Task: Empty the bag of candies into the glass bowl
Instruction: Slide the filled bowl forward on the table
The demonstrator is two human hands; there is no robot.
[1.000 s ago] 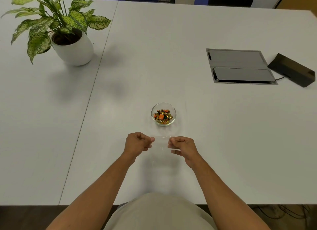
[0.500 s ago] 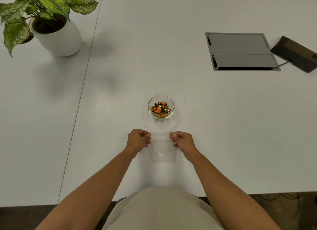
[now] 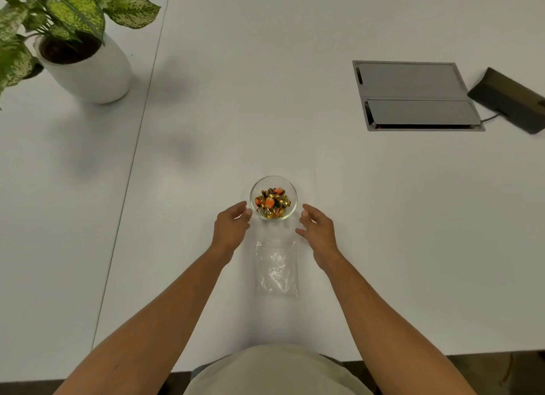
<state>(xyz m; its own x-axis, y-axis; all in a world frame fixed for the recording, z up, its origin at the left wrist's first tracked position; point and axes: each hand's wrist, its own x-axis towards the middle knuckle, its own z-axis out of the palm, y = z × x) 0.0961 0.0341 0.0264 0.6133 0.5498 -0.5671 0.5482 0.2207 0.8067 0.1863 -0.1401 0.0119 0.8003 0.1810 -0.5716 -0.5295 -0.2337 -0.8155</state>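
A small glass bowl (image 3: 290, 189) stands on the white table (image 3: 383, 217) and holds a heap of gold, orange and dark wrapped candies (image 3: 272, 203). A clear plastic bag (image 3: 276, 268) lies flat and empty on the table just in front of the bowl, between my forearms. My left hand (image 3: 231, 226) is at the bowl's left side, fingers apart, its fingertips close to the rim. My right hand (image 3: 317, 228) is to the right of the bowl, fingers spread, holding nothing.
A potted plant in a white pot (image 3: 85, 67) stands at the far left. A grey cable hatch (image 3: 413, 95) is set into the table at the far right, with a dark box (image 3: 510, 99) and its cable beside it. A table seam (image 3: 141, 123) runs left of the bowl.
Both hands have let go of the clear bag, which now lies flat on the table. They have moved forward to either side of the bowl.
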